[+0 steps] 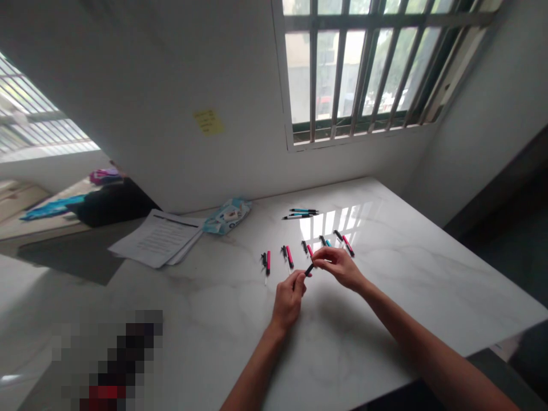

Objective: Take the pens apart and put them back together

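Note:
My left hand (290, 299) is closed around the lower end of a small black pen part (309, 269). The fingers of my right hand (338, 266) pinch at its upper end, and what exactly lies between those fingertips is too small to make out. Beyond my hands, taken-apart pens lie in a row of small groups. At the left are a pink pen barrel (268, 263) and a black pen piece (264, 260). Beside them lies another pink barrel (290, 257) with a black piece. A further pink barrel (348, 245) is at the right end. My right hand partly covers the groups between.
Several whole pens (299, 216) lie farther back on the marbled white table (205, 331). A light-blue soft packet (228, 216) and printed papers (158, 237) are at the back left. Behind are a wall with a yellow note (208, 121) and a barred window (342, 74).

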Demonstrator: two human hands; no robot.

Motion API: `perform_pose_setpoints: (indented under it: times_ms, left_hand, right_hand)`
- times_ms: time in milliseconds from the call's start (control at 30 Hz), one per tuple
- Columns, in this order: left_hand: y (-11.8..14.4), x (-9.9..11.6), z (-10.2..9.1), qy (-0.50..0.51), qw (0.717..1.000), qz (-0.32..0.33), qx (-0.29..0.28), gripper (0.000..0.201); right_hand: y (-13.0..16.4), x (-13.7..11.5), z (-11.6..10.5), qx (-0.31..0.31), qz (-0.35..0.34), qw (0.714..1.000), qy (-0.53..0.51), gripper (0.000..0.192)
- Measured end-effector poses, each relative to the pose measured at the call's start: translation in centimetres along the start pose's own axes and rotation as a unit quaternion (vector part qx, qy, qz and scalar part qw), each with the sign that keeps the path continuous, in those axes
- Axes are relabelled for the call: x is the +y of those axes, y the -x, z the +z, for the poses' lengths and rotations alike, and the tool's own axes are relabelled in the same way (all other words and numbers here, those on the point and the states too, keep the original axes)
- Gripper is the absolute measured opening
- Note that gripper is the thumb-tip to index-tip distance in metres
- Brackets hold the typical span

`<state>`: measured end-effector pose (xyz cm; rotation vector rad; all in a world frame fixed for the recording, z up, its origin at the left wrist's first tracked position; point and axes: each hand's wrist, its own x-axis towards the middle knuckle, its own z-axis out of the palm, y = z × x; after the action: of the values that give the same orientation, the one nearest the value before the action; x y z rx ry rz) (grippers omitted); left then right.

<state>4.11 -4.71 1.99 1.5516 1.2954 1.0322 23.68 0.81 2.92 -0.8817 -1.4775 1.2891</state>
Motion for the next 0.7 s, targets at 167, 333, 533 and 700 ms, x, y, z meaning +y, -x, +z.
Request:
perform_pose_setpoints:
  times_ms: [167,333,533,700]
  left_hand:
    - [-0.4,-0.7,0.2,0.147,0.988,-0.051,-0.008,0.053]
    - [-1.0,-1.4,0.1,0.197,0.979,-0.042,0.026,0.044]
    - [-0.9,-1.4,0.6,0.185,0.982,-0.017,0.035,0.037]
    - [-0.5,-0.5,0.6,0.204,0.979,-0.024,-0.001,0.038]
  right_hand:
    - [0.1,-1.1,-2.9,0.093,-0.015,0.995,0.031,0.035]
    - [2.7,-0.8,-6.9,0.146,-0.013,0.958,0.246,0.022]
    - [5.6,2.0,-8.0,0.111,0.024,0.919,0.377,0.021]
    - [5.7,1.9,-8.1,0.102,0.029,0.913,0.394,0.022]
